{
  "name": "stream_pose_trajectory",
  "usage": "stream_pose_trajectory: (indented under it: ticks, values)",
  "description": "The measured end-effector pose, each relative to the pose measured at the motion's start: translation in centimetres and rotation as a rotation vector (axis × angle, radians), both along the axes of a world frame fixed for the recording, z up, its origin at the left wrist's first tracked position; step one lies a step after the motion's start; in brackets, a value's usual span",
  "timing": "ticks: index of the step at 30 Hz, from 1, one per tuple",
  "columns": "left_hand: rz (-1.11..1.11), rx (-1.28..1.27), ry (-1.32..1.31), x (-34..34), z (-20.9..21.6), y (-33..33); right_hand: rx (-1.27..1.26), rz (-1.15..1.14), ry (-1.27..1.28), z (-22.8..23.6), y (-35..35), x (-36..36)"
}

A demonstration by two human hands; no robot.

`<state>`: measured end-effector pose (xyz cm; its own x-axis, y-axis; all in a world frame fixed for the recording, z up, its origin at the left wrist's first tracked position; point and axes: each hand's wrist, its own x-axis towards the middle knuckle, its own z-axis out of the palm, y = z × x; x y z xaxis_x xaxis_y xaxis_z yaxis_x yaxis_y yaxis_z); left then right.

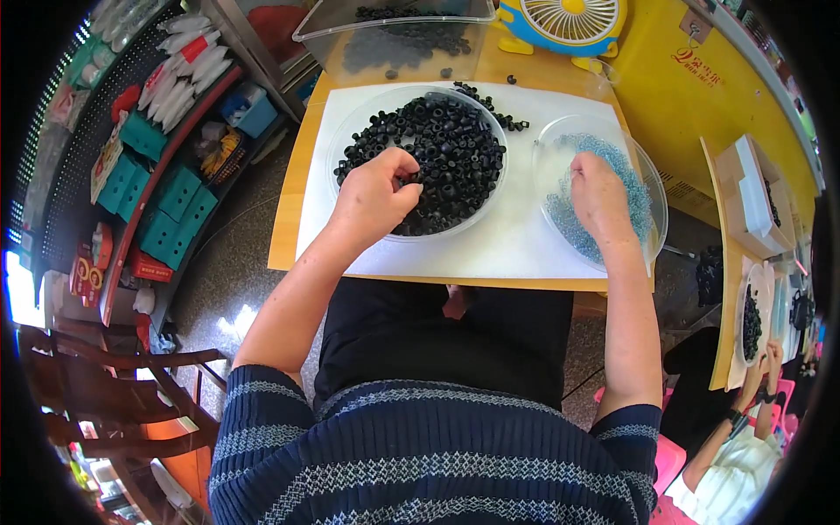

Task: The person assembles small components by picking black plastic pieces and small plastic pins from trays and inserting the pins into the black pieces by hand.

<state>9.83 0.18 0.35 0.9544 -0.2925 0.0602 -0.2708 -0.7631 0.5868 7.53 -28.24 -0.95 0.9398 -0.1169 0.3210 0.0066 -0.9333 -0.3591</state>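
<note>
A round clear tray on the white sheet holds a heap of small black ring-like plastic pieces. My left hand is over the near left part of this heap, fingers curled toward the thumb, with a black piece showing between them. To the right is a second round clear tray with many tiny pale-blue translucent pieces. Over these my right hand points down, its fingers bunched together; what they hold is hidden.
Some black pieces lie loose beyond the left tray. Behind stand a clear plastic bin of black pieces and a blue-and-yellow fan. Shelves with teal boxes line the left. Another person's hands are at a table far right.
</note>
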Motion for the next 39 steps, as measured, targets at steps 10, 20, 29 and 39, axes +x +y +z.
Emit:
stream_pose_trajectory:
  ticks: [10, 20, 29, 39]
  values:
    - [-0.063, -1.214, 0.714, -4.4, 0.5, -0.4, 1.222, 0.312, 0.148, 2.7, 5.0, -5.3]
    - [-0.225, -0.818, 0.252, -8.0, 1.2, -0.8, 1.020, 0.572, 0.144, 3.4, 9.8, -7.8]
    - [-0.259, -0.686, 0.088, -8.7, 1.3, -0.3, 0.949, 0.578, 0.256, 4.3, 10.8, -8.5]
    - [-0.261, -0.785, 0.253, -9.6, -0.6, 2.1, 1.141, 0.518, 0.437, 2.0, 10.7, -8.0]
